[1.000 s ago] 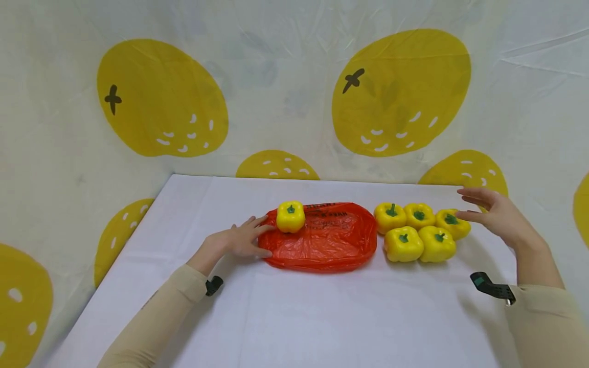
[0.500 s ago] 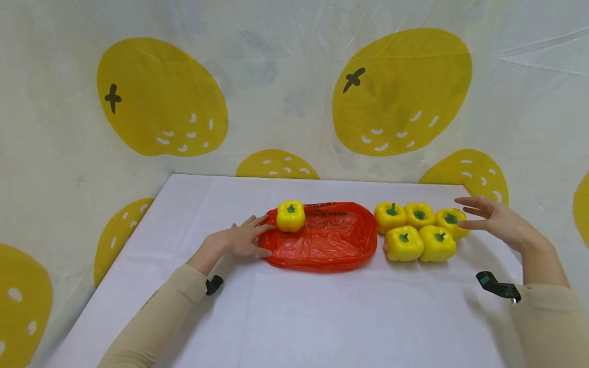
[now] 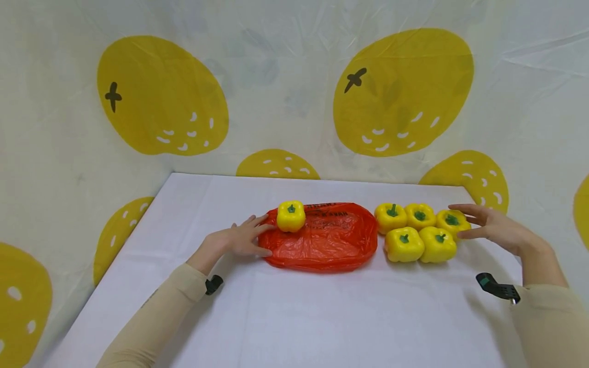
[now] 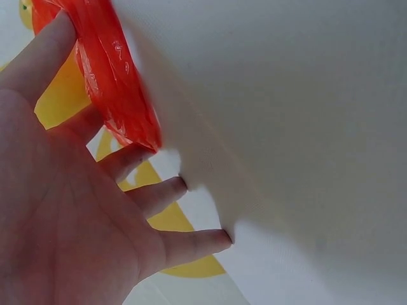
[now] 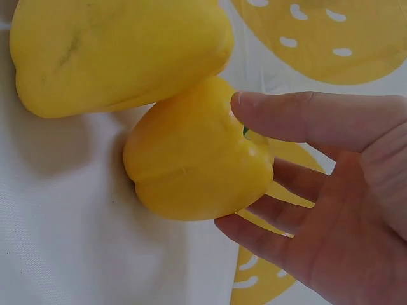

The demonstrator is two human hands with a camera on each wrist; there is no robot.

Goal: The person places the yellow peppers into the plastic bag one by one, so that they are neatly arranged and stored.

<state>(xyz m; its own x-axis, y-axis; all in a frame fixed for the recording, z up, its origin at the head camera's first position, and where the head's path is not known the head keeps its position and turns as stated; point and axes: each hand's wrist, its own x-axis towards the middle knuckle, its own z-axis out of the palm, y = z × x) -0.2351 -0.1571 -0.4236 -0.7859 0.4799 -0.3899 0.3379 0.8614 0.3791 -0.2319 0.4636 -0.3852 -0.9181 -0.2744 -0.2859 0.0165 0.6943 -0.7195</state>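
A red plastic bag (image 3: 331,248) lies flat at mid-table, with one yellow bell pepper (image 3: 291,219) resting on its back left part. My left hand (image 3: 241,240) rests at the bag's left edge, fingers spread; in the left wrist view the thumb and some fingers touch the rim. To the right of the bag several yellow bell peppers stand grouped in two rows. My right hand (image 3: 503,230) reaches around the rightmost pepper (image 5: 197,168), thumb on the near side and fingers on the far side. Whether the fingertips press on it is hard to tell.
Two of the grouped peppers form the front row, among them a pepper (image 3: 405,245) just right of the bag. A white cloth covers the table (image 3: 313,317). Behind it hangs a pale curtain (image 3: 276,92) with large yellow fruit prints.
My right hand has come down and left onto the rightmost pepper, from hovering beside it. The left hand, the bag and the peppers stay where they were.
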